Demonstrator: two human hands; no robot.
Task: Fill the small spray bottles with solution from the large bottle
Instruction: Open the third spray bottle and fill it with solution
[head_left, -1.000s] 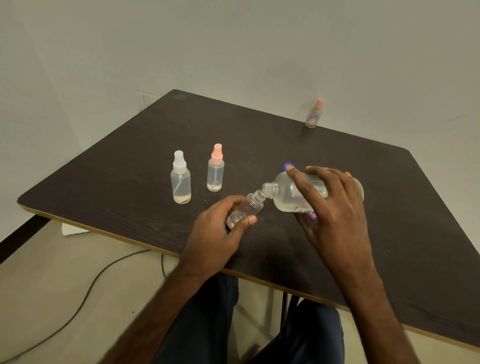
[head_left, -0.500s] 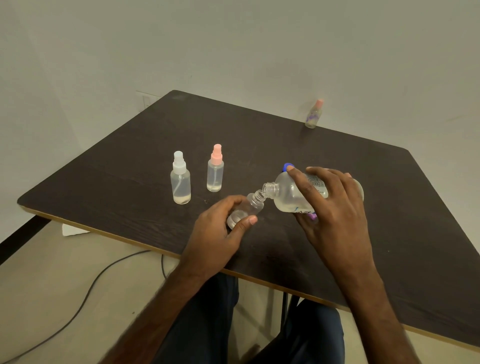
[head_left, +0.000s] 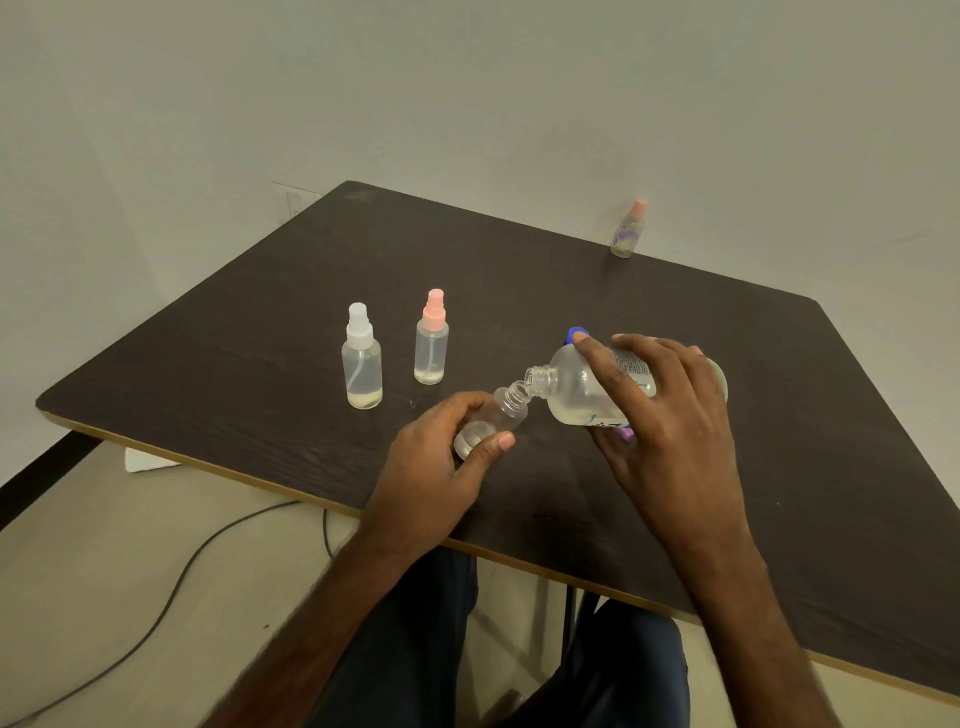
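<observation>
My right hand (head_left: 670, 431) grips the large clear bottle (head_left: 576, 392), tipped on its side with its open neck pointing left. Its mouth meets the threaded neck of an uncapped small bottle (head_left: 493, 421), which my left hand (head_left: 441, 467) holds tilted above the dark table (head_left: 260, 332). A little liquid lies in the small bottle's base. A blue cap (head_left: 576, 334) lies on the table just behind the large bottle. Two capped spray bottles stand further left: one with a white top (head_left: 362, 358), one with a pink top (head_left: 431, 340).
Another small pink-topped bottle (head_left: 629, 231) stands at the table's far edge by the wall. A dark cable (head_left: 171, 592) runs across the floor under the near left edge, and a white scrap (head_left: 148, 460) lies on the floor there. My legs are under the table.
</observation>
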